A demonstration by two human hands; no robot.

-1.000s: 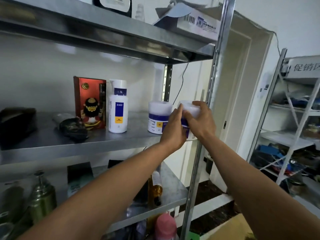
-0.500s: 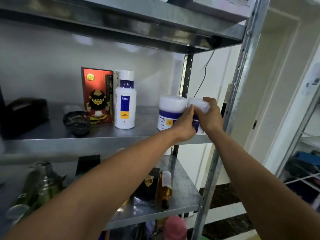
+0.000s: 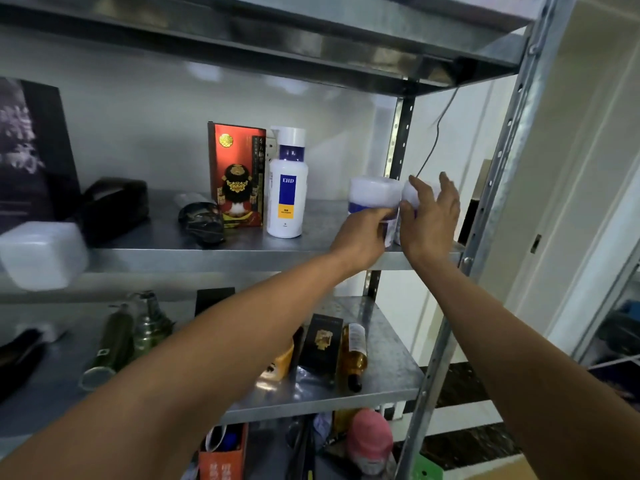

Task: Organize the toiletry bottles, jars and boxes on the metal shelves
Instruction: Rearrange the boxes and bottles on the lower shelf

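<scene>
The left hand (image 3: 363, 233) gripped the lower half of a purple-banded jar (image 3: 372, 194), thumb and fingers curled round its label, so the grasp was closed firmly on it. This white jar stood upright near the right end of the middle metal shelf (image 3: 207, 252), close to the front edge. Just to its right, touching it or very nearly so, stood a second jar (image 3: 407, 198) of the same kind, largely hidden by the right hand (image 3: 431, 220). That hand was spread wide, its fingers straight and pointing upward, with the thumb lying against the second jar's white top. Whether the palm pressed the jar's side could not be told. Farther left on the same shelf a white EHD bottle (image 3: 286, 188) stood upright just beside a red box (image 3: 237, 174), with a dark pouch (image 3: 202, 216) lying in front of the box. On the shelf below, an amber bottle (image 3: 355, 355) lay beside a black box (image 3: 320, 344).
</scene>
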